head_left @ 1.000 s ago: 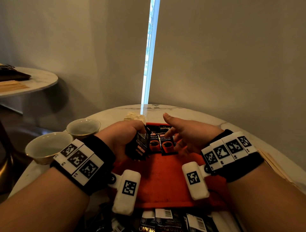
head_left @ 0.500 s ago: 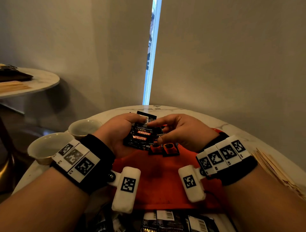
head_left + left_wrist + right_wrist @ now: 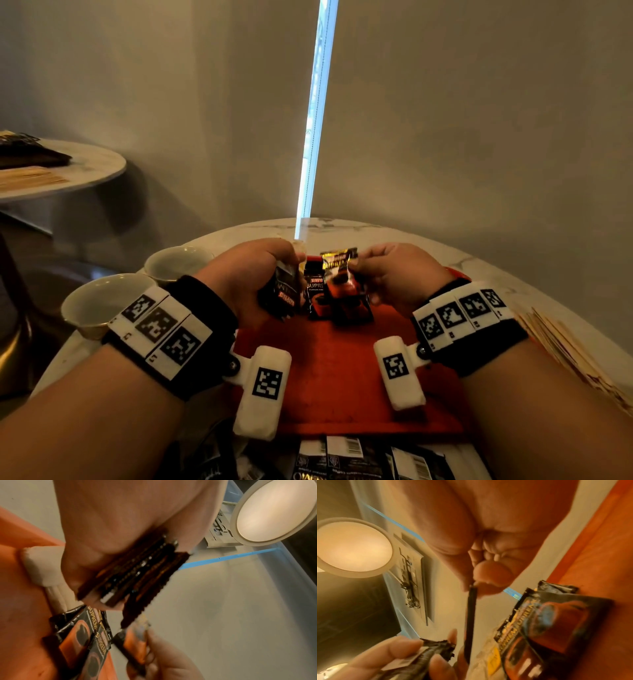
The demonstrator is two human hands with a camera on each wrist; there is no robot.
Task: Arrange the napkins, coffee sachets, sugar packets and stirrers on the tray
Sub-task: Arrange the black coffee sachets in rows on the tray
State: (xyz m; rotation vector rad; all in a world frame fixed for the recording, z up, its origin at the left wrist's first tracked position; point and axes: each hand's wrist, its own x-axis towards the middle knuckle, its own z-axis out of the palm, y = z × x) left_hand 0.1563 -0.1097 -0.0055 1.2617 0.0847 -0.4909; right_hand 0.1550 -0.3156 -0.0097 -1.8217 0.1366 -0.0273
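My left hand (image 3: 270,274) grips a stack of several dark coffee sachets (image 3: 283,294) on edge over the far left of the red tray (image 3: 335,377). The stack (image 3: 137,572) shows edge-on in the left wrist view. My right hand (image 3: 363,265) pinches the top edge of a single coffee sachet (image 3: 337,270), which hangs just above sachets lying on the tray (image 3: 352,306). That sachet (image 3: 471,615) appears edge-on under the thumb in the right wrist view. A white rolled napkin (image 3: 42,563) lies on the tray behind my left hand.
Two empty cups (image 3: 102,301) stand left of the tray on the round marble table (image 3: 428,246). Wooden stirrers (image 3: 565,346) lie at the right. More sachets (image 3: 342,459) sit at the table's near edge. A second table (image 3: 68,171) stands far left.
My right hand has drawn one sachet off the stack and carried it right, over the sachets on the tray. My left hand has turned its stack on edge.
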